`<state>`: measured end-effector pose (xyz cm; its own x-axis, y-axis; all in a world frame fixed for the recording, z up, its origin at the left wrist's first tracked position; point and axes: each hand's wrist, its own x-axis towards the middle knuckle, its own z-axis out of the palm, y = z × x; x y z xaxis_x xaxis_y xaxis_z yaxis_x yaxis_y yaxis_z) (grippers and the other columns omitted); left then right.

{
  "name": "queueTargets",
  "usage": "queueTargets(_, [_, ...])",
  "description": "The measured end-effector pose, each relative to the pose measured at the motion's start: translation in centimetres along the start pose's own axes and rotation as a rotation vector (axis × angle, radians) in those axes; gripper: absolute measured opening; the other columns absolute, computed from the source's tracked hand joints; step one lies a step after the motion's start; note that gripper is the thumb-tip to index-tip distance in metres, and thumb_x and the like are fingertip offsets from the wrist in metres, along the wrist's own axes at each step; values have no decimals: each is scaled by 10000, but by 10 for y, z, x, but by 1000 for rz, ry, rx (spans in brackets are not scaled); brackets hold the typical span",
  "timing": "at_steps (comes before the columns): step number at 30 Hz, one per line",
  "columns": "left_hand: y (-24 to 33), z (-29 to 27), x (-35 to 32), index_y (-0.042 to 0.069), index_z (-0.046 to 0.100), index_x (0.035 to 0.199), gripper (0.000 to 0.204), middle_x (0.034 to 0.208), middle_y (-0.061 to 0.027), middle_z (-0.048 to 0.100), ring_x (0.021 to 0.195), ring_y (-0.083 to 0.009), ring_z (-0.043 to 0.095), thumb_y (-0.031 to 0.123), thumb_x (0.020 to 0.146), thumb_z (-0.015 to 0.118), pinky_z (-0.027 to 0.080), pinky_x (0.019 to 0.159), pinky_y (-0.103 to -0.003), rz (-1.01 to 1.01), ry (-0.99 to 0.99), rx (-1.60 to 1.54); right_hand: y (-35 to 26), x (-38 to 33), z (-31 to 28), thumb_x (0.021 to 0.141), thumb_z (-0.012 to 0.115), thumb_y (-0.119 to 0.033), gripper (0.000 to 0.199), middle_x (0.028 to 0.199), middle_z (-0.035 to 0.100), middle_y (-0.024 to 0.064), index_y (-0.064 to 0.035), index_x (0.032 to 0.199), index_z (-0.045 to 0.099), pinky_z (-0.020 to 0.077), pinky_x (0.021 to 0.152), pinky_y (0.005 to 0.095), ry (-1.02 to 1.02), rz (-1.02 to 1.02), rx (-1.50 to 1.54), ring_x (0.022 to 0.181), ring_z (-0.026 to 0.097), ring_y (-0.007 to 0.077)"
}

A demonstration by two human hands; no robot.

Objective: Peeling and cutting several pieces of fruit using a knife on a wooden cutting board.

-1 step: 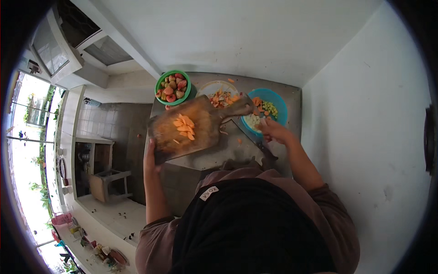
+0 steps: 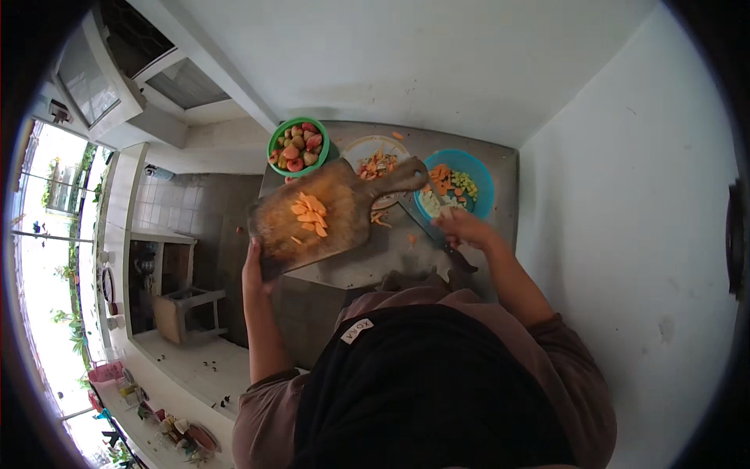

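My left hand (image 2: 252,270) grips the near left edge of a wooden cutting board (image 2: 348,215), raised over the table's left part. Sliced carrots (image 2: 310,213) lie in a small pile on it. The board's handle points right, towards a blue bowl (image 2: 491,191). Inside the bowl are orange carrot pieces (image 2: 440,173), chopped green vegetable (image 2: 466,185) and pale pieces. At the bowl's near edge, my right hand (image 2: 466,228) is closed on what looks like a knife (image 2: 437,195), its thin grey blade reaching over the bowl. A larger dark-handled knife (image 2: 423,224) rests on the table.
Behind the board, a plate (image 2: 348,150) carries peelings and scraps. A green bowl (image 2: 273,141) of reddish fruit stands at the far left corner of the grey table (image 2: 332,273). White walls (image 2: 594,187) border the table's back and right. A stool (image 2: 168,319) stands on the floor at left.
The board has shifted slightly left with the carrot slices on it. My right hand has moved a little to the left beside the blue bowl.
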<state>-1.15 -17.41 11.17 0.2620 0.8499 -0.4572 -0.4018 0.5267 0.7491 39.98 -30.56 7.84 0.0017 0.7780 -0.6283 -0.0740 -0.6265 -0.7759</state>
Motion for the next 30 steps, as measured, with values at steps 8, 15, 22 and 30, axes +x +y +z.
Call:
queueTargets(8, [7,-37,-33,85,415,1276,521,1223,-79,485,1098,-259,483,367,861,555,399,911,-434,150,234,-68,71,69,74,870,495,-156,182,774,557,203,19,845,538,453,674,426,252,-472,-1099,772,555,339])
queueTargets(15, [-2,-37,-57,90,466,1224,520,1185,-76,508,1065,-264,503,393,825,602,420,865,-454,103,420,-132,70,72,82,855,498,-118,140,765,552,198,19,838,525,458,673,427,275,-363,-1101,759,572,326])
queueTargets(22, [0,-56,-42,108,467,1219,495,1167,-65,516,1035,-247,524,388,832,594,447,835,-434,133,388,-112,50,64,65,738,636,-50,237,806,575,169,-20,793,408,475,592,342,113,-370,-399,707,609,256])
queueTargets(30, [23,-47,8,107,436,1254,490,1176,-60,509,1042,-234,520,341,849,583,435,870,-415,132,324,-152,-25,40,43,759,604,33,323,816,565,125,-111,723,317,503,652,311,190,-378,332,801,625,200])
